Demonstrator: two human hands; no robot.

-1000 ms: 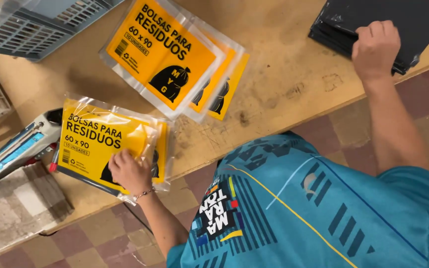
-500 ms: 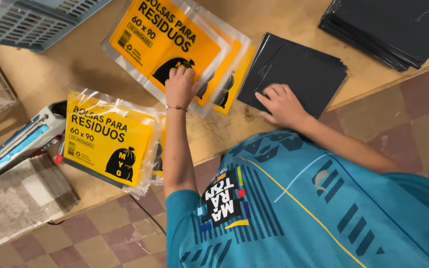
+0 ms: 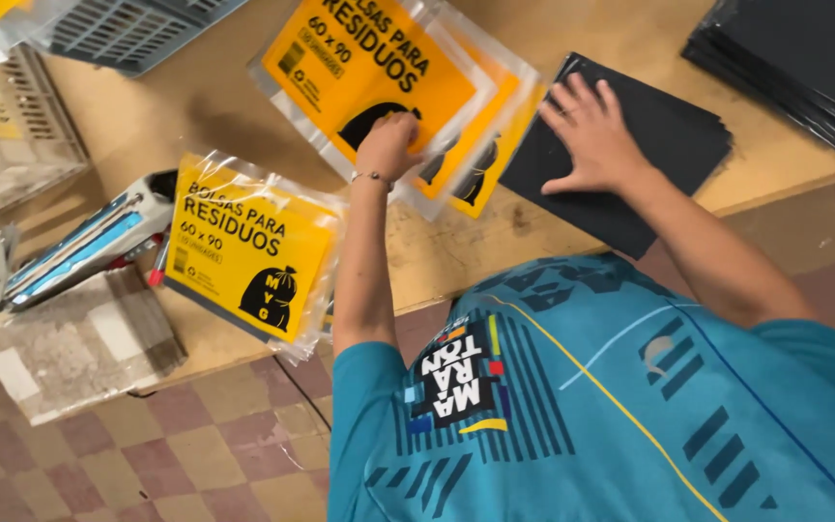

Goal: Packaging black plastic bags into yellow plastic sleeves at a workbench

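Single view only, head-mounted, looking steeply down past the wearer's chest, so nothing shared with a second camera. Frame is rolled: the teal shirt (image 3: 572, 406) fills the near right, the wooden table (image 3: 215, 106) runs across the far half with its edge slanting from lower left up to the right. Close range (arm's length), both hands in shot: left hand (image 3: 388, 145) mid-frame, right hand (image 3: 591, 130) just right of it. Far left edge catches a grey crate (image 3: 137, 29), far right corner a stack of black sheets (image 3: 804, 58). Checkered floor (image 3: 176, 454) shows near left, under the table edge.
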